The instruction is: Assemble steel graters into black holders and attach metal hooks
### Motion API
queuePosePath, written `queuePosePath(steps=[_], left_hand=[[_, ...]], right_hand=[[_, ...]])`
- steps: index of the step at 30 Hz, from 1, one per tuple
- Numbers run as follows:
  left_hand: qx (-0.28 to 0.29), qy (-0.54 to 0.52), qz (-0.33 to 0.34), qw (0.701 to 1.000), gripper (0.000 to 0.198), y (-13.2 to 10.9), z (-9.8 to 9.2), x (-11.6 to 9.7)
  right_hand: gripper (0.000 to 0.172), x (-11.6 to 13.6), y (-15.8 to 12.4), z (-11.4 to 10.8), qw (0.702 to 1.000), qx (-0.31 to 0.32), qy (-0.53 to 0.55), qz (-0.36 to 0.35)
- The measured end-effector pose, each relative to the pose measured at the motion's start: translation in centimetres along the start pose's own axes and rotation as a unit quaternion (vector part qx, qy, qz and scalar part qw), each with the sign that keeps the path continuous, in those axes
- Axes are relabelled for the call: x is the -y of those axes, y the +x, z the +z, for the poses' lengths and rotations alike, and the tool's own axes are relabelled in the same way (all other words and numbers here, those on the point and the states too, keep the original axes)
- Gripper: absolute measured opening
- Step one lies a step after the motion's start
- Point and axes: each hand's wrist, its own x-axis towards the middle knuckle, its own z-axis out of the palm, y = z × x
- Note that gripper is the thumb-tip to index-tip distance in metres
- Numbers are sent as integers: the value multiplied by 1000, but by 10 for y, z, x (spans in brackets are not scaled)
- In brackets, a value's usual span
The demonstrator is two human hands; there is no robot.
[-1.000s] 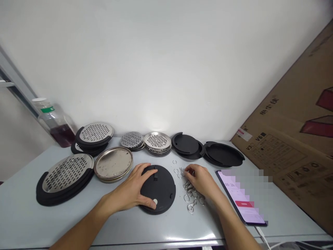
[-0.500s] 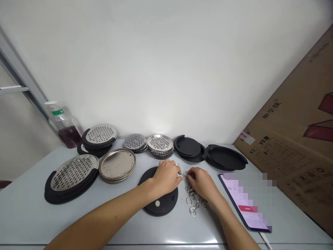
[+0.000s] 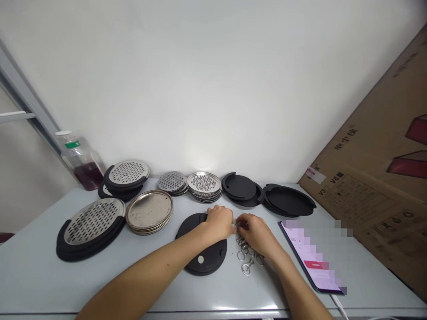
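My left hand (image 3: 218,223) and my right hand (image 3: 255,231) meet above the table (image 3: 33,275), fingers pinched together on a small metal ring or clip (image 3: 236,225) between them. My left forearm crosses a round black disc (image 3: 203,253) with a white dot near its front. A heap of several small metal rings and clips (image 3: 246,258) lies just right of the disc, under my right hand.
Along the back stand perforated metal discs (image 3: 203,183), plain metal plates (image 3: 149,210), black round holders (image 3: 287,200) and a large grater disc in a black holder (image 3: 90,224). A jar (image 3: 80,162) sits far left, a lit phone (image 3: 312,258) right, a cardboard box (image 3: 373,186) beyond.
My left hand left the black disc and moved right to meet my right hand at the small metal parts. Both hands have since closed in tighter together.
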Motion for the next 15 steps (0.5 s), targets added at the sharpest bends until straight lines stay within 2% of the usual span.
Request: queuePosePath(steps=[3, 8, 12, 15], left_hand=[[4, 1, -13, 1000, 28, -2, -5, 2], [21, 5, -21, 1000, 17, -6, -11, 1], [34, 7, -22, 999, 14, -4, -14, -2], [41, 2, -26, 999, 18, -2, -17, -3]], right_hand=[[30, 2, 0, 0, 1000, 0, -6, 3], [32, 9, -3, 2, 1000, 1, -19, 4], [30, 15, -6, 2, 1000, 4, -19, -3], [21, 18, -6, 2, 1000, -1, -10, -11]])
